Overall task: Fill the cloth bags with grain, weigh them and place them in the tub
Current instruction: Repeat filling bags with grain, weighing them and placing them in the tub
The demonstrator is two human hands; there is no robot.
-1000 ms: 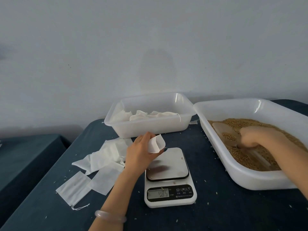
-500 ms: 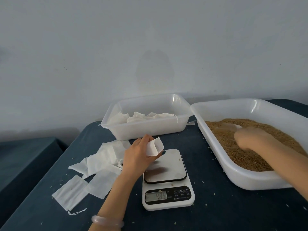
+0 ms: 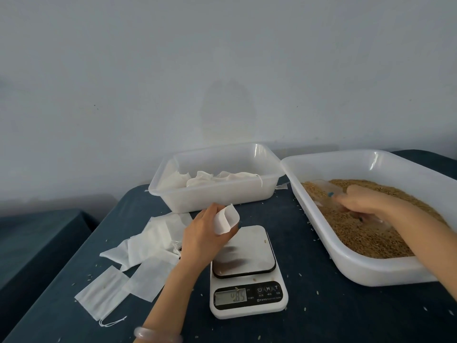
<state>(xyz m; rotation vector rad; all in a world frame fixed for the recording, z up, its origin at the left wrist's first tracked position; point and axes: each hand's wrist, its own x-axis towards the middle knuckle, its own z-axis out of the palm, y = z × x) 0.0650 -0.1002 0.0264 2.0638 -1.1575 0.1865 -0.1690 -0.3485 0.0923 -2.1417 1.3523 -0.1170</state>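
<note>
My left hand (image 3: 205, 233) holds a small white cloth bag (image 3: 226, 219) with its mouth spread, just above the far left corner of the kitchen scale (image 3: 247, 271). My right hand (image 3: 366, 201) grips the handle of a clear plastic scoop (image 3: 326, 188) that lies in the brown grain (image 3: 358, 231) inside the big white tub (image 3: 371, 268) on the right. A smaller clear tub (image 3: 222, 194) behind the scale holds several filled white bags (image 3: 210, 179).
A loose pile of flat empty cloth bags (image 3: 138, 263) lies on the dark blue table (image 3: 346, 313) left of my forearm. Stray grains dot the cloth. The table's left edge drops off beside a lower dark surface (image 3: 37, 238). A pale wall stands behind.
My right hand moved the scoop through the grain, first away to the far left of the tub, now dragging it back. My left hand kept the bag nearly still.
</note>
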